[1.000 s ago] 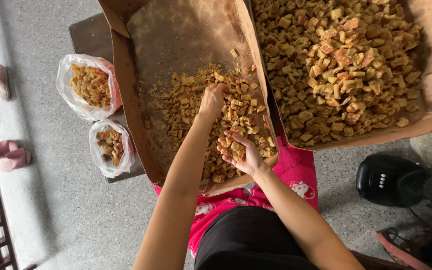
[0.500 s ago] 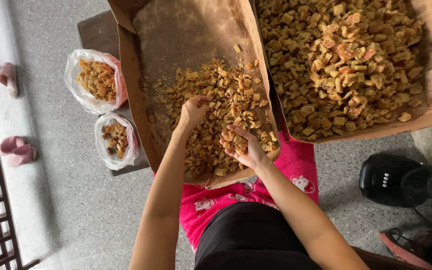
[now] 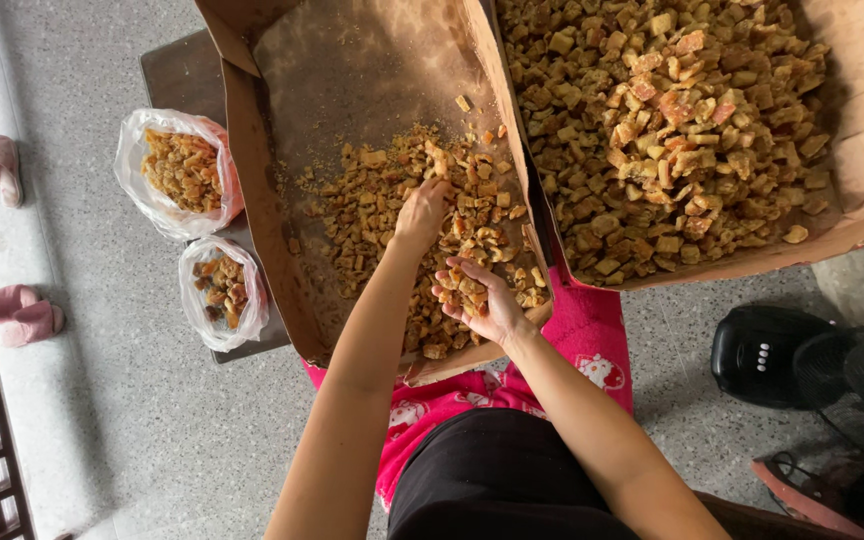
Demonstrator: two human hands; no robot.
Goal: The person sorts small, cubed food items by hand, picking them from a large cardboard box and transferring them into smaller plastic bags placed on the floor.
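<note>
Over the left cardboard box (image 3: pixel 282 240), your left hand (image 3: pixel 420 212) presses fingers-down into the golden fried pieces (image 3: pixel 382 200), grip unclear. Your right hand (image 3: pixel 482 295) is cupped palm-up, holding a few pieces. Beside it: fuller box (image 3: pixel 852 150), two filled plastic bags (image 3: pixel 177 175).

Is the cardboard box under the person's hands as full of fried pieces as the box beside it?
No: the near box shows bare cardboard over its far half, while the other box is heaped across with pieces.
</note>
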